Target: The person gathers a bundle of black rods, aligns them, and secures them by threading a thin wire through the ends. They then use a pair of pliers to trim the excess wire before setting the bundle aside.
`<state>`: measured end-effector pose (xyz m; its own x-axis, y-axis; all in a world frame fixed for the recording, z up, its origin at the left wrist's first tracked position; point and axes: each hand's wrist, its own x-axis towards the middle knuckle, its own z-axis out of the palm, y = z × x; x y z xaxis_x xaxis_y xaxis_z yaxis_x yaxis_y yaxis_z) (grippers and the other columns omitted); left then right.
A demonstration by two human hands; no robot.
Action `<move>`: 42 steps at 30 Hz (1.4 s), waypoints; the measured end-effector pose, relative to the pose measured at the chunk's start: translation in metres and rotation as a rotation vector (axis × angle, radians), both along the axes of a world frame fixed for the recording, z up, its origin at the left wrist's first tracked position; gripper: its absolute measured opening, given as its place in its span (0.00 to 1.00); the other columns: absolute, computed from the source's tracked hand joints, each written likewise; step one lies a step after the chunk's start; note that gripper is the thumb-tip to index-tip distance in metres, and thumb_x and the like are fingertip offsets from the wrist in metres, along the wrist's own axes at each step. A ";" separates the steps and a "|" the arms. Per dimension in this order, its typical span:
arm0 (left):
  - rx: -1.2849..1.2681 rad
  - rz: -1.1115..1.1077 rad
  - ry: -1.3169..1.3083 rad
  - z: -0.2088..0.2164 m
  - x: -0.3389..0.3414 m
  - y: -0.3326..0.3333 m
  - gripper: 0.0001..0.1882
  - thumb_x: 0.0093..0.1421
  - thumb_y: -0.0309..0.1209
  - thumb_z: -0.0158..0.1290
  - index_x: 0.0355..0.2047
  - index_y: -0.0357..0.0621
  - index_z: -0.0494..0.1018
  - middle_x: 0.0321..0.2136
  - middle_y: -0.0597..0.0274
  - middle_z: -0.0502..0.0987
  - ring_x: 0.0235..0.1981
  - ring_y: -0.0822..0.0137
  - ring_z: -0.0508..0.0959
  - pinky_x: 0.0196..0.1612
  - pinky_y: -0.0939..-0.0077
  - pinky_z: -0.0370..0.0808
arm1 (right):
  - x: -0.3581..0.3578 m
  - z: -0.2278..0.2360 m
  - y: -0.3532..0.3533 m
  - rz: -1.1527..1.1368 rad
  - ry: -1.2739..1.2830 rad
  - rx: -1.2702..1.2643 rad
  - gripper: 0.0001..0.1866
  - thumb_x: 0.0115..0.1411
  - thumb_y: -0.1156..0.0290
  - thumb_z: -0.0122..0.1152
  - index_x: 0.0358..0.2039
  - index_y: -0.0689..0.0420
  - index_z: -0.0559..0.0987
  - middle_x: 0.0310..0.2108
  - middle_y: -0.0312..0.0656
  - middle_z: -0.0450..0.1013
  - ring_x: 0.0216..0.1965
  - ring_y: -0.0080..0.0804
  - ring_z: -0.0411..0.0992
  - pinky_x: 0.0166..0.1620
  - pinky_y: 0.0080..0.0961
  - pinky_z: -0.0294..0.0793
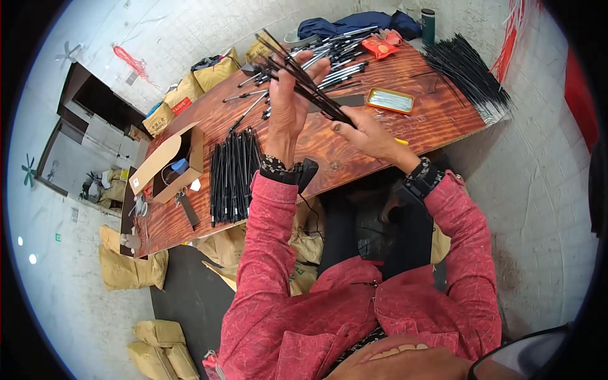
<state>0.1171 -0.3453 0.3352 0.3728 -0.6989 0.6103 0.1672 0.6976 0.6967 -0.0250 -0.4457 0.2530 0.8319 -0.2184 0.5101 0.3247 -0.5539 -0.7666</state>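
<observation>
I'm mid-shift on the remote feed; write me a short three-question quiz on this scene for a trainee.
1. True or false: the right hand grips a bunch of thin black rods.
2. Which stands at the left end of the wooden table?
A) the green flask
B) the open cardboard box
C) the red packet
3. Fill in: in the picture, the shallow tray lies to the ___ of the neat rod pile.

Key: 1 true; 2 B; 3 right.
</observation>
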 end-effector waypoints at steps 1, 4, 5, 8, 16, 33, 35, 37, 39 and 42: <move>-0.002 0.003 -0.006 0.007 -0.001 0.004 0.52 0.58 0.56 0.65 0.72 0.43 0.51 0.49 0.55 0.77 0.49 0.63 0.79 0.55 0.65 0.76 | 0.009 0.000 0.004 0.021 0.000 0.039 0.18 0.71 0.64 0.56 0.54 0.63 0.74 0.35 0.40 0.72 0.37 0.26 0.68 0.42 0.28 0.70; -0.015 0.006 -0.147 0.026 0.005 0.014 0.46 0.59 0.60 0.59 0.67 0.41 0.60 0.38 0.60 0.77 0.35 0.67 0.79 0.46 0.67 0.79 | 0.030 0.007 0.014 0.052 0.004 0.117 0.18 0.71 0.64 0.56 0.55 0.63 0.74 0.36 0.38 0.72 0.38 0.26 0.68 0.43 0.26 0.70; -0.014 0.001 -0.145 0.030 0.006 0.013 0.46 0.59 0.60 0.59 0.67 0.41 0.60 0.38 0.60 0.77 0.35 0.67 0.79 0.46 0.67 0.79 | 0.035 0.010 0.015 0.073 -0.049 0.107 0.19 0.71 0.63 0.56 0.55 0.63 0.74 0.35 0.37 0.72 0.37 0.25 0.67 0.42 0.25 0.69; -0.184 -0.158 -0.372 0.038 0.004 0.019 0.41 0.62 0.61 0.54 0.63 0.40 0.66 0.27 0.65 0.74 0.27 0.70 0.75 0.41 0.69 0.78 | 0.049 0.009 0.027 0.124 -0.140 0.121 0.19 0.72 0.62 0.56 0.55 0.64 0.73 0.35 0.35 0.71 0.36 0.25 0.66 0.41 0.24 0.69; 0.030 -0.083 -0.232 -0.004 0.042 -0.006 0.35 0.68 0.60 0.47 0.53 0.38 0.73 0.18 0.72 0.62 0.18 0.74 0.62 0.31 0.72 0.71 | 0.060 -0.012 0.000 0.269 -0.019 0.403 0.18 0.71 0.55 0.57 0.45 0.60 0.76 0.32 0.27 0.68 0.34 0.16 0.63 0.37 0.18 0.65; 0.243 -0.104 0.340 0.004 0.051 -0.017 0.22 0.75 0.50 0.42 0.27 0.50 0.65 0.16 0.75 0.58 0.17 0.76 0.60 0.28 0.75 0.67 | 0.002 -0.018 -0.003 0.375 0.279 0.599 0.21 0.72 0.47 0.53 0.34 0.53 0.72 0.23 0.24 0.60 0.22 0.13 0.56 0.25 0.16 0.56; 0.249 -0.078 0.479 -0.007 0.059 -0.019 0.21 0.75 0.48 0.43 0.27 0.51 0.65 0.15 0.76 0.58 0.16 0.77 0.59 0.26 0.77 0.66 | -0.016 -0.027 -0.007 0.398 0.349 0.622 0.21 0.72 0.47 0.52 0.33 0.53 0.72 0.22 0.24 0.59 0.21 0.13 0.55 0.23 0.16 0.54; 0.223 -0.206 0.518 -0.017 0.085 -0.016 0.21 0.75 0.47 0.43 0.26 0.50 0.65 0.15 0.75 0.58 0.16 0.77 0.59 0.26 0.78 0.65 | -0.033 -0.035 -0.009 0.385 0.453 0.674 0.22 0.73 0.46 0.51 0.32 0.52 0.71 0.21 0.23 0.56 0.19 0.13 0.52 0.22 0.16 0.51; 0.174 -0.459 0.589 -0.021 0.110 -0.013 0.22 0.75 0.46 0.42 0.25 0.49 0.64 0.15 0.74 0.57 0.16 0.76 0.58 0.24 0.80 0.63 | -0.047 -0.042 -0.008 0.356 0.496 0.714 0.22 0.73 0.46 0.50 0.32 0.52 0.71 0.20 0.23 0.55 0.18 0.13 0.51 0.21 0.16 0.50; 0.191 -0.280 0.595 -0.032 0.113 -0.028 0.19 0.72 0.35 0.44 0.21 0.52 0.61 0.14 0.76 0.56 0.15 0.77 0.57 0.19 0.82 0.57 | -0.092 -0.064 -0.021 0.335 0.481 0.784 0.20 0.74 0.50 0.48 0.32 0.51 0.71 0.20 0.22 0.53 0.19 0.11 0.50 0.21 0.17 0.48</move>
